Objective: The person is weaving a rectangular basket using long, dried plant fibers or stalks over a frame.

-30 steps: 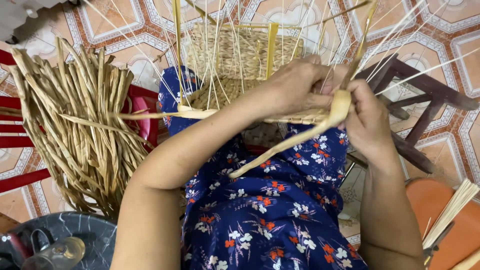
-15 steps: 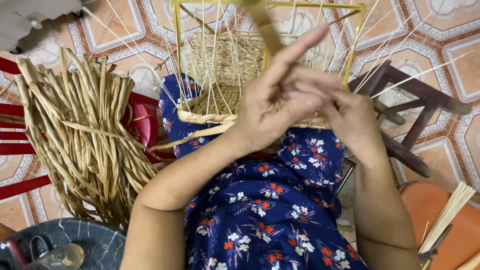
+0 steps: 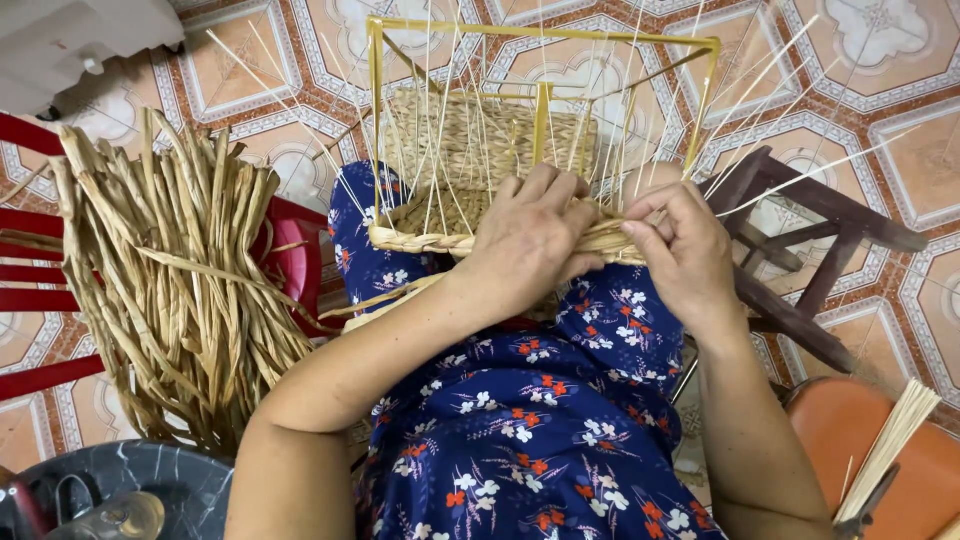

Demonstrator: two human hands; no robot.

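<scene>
A half-woven straw basket [image 3: 470,150] rests on my lap, built around a yellow wire frame [image 3: 540,35] with several thin pale sticks standing up from it. My left hand [image 3: 530,235] lies over the basket's near woven rim and presses the plaited straw strand [image 3: 420,240] down. My right hand [image 3: 680,245] pinches the same strand at the rim's right end, among the upright sticks. A loose end of straw [image 3: 385,298] trails down under my left wrist.
A thick bundle of dried straw strips [image 3: 170,270] lies over a red plastic chair [image 3: 290,255] on my left. A dark wooden stool [image 3: 810,240] stands on the right, an orange seat [image 3: 870,450] with pale sticks [image 3: 890,450] at lower right, a grey round table [image 3: 160,485] at lower left.
My left hand has come down from a raised, finger-lifted pose onto the basket rim. The long strand that hung loose across my lap is now laid along the rim. The view shifted up slightly.
</scene>
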